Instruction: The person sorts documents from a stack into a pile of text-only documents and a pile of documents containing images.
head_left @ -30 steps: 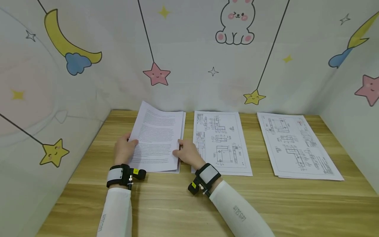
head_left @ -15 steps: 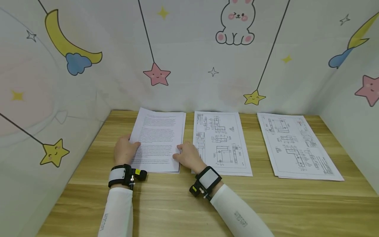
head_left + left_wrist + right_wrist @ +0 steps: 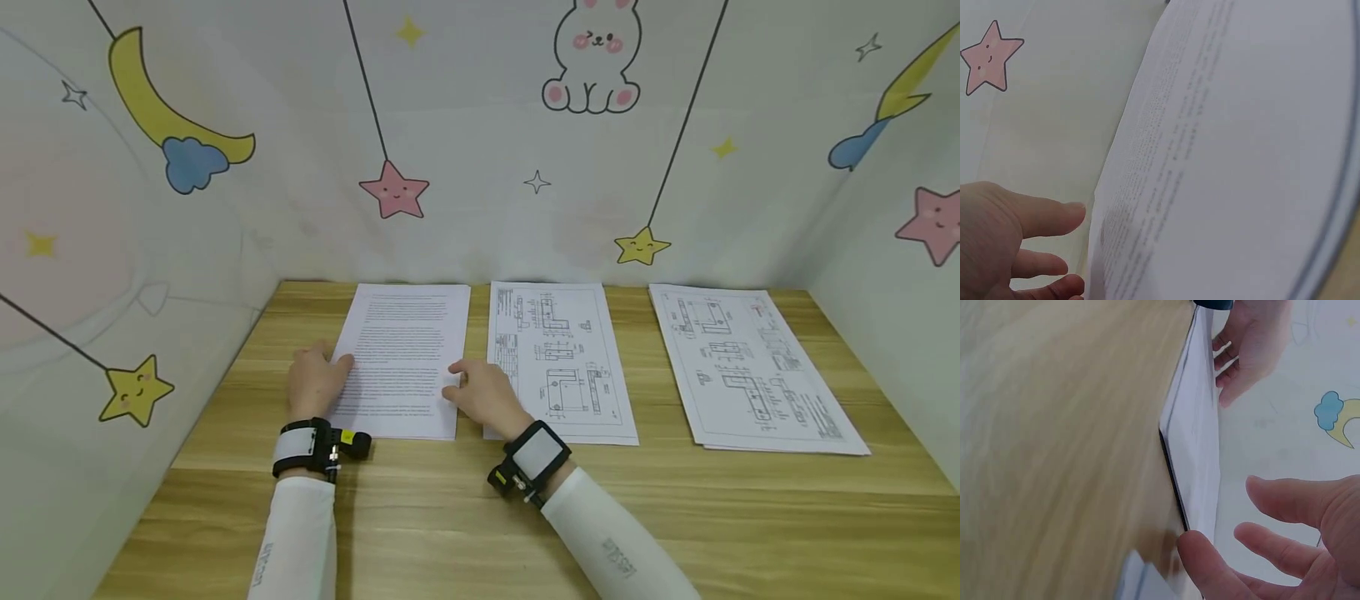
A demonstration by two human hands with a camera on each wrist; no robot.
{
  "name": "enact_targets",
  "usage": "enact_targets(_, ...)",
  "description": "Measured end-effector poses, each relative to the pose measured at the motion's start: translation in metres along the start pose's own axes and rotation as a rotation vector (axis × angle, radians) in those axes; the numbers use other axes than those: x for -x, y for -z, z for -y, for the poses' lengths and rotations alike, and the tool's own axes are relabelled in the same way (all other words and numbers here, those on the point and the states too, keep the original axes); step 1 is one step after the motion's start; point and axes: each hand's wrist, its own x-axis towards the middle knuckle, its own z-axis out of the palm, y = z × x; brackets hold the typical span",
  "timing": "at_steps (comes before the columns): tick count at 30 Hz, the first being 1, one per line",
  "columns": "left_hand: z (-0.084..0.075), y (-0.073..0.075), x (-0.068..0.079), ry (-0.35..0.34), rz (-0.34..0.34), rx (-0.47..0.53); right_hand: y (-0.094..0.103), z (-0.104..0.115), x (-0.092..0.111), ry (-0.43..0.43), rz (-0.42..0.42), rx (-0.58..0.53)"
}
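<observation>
A stack of paper sheets (image 3: 405,358) printed with lines of text lies flat at the left of the table. My left hand (image 3: 313,385) is beside its left edge, with the thumb reaching in over the sheet in the head view. In the left wrist view its thumb and fingers are apart and hold nothing. At the opposite edge is my right hand (image 3: 487,398), thumb and forefinger spread. The right wrist view has one right fingertip (image 3: 1196,545) right at the stack's edge, where a thin dark strip (image 3: 1174,478) shows under the sheets.
Right of the text sheets lies a sheet with technical drawings (image 3: 558,358), partly under my right hand. Another stack of drawings (image 3: 750,367) sits further right, slightly askew. A white cloth wall (image 3: 480,225) with cartoon prints rises behind the wooden table (image 3: 420,517).
The top text sheet, whose far left corner was raised, has come down flat on the stack. Both hands have loosened from its edges, the right shifting slightly to the right.
</observation>
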Motion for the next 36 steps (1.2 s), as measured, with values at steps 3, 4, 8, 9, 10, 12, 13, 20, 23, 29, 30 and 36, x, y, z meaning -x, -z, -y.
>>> enact_targets(3,-0.003,0.002,0.002,0.032,-0.005,0.026,0.007,-0.005,0.003,0.0,-0.013,0.0)
enact_targets(4,-0.004,0.002,0.002,0.035,-0.006,0.031,0.01,-0.007,0.004,-0.002,-0.018,-0.002)
enact_targets(8,-0.013,0.003,0.004,0.013,-0.015,0.045,0.02,-0.012,0.008,-0.003,-0.024,-0.003)
enact_targets(9,-0.015,0.003,0.004,0.002,-0.017,0.049,0.024,-0.013,0.009,-0.001,-0.024,0.001)
enact_targets(10,-0.017,0.004,0.004,-0.008,-0.021,0.054,0.027,-0.013,0.01,0.0,-0.029,0.01)
enact_targets(12,-0.021,0.004,0.006,-0.026,-0.018,0.084,0.035,-0.014,0.012,0.006,-0.044,0.027)
enact_targets(13,-0.023,0.005,0.007,-0.034,-0.014,0.099,0.039,-0.015,0.013,0.008,-0.053,0.037)
enact_targets(20,-0.032,0.014,0.01,-0.118,0.012,0.159,0.074,-0.028,0.021,-0.012,-0.132,0.096)
enact_targets(23,-0.039,0.017,0.01,-0.17,0.007,0.18,0.091,-0.038,0.024,-0.035,-0.17,0.104)
enact_targets(29,-0.054,0.019,0.014,-0.245,-0.004,0.208,0.124,-0.058,0.033,-0.062,-0.236,0.086)
enact_targets(30,-0.056,0.02,0.015,-0.25,-0.006,0.21,0.128,-0.061,0.035,-0.071,-0.238,0.076)
enact_targets(36,-0.07,0.014,0.022,-0.286,0.01,0.253,0.154,-0.077,0.052,-0.105,-0.258,0.065)
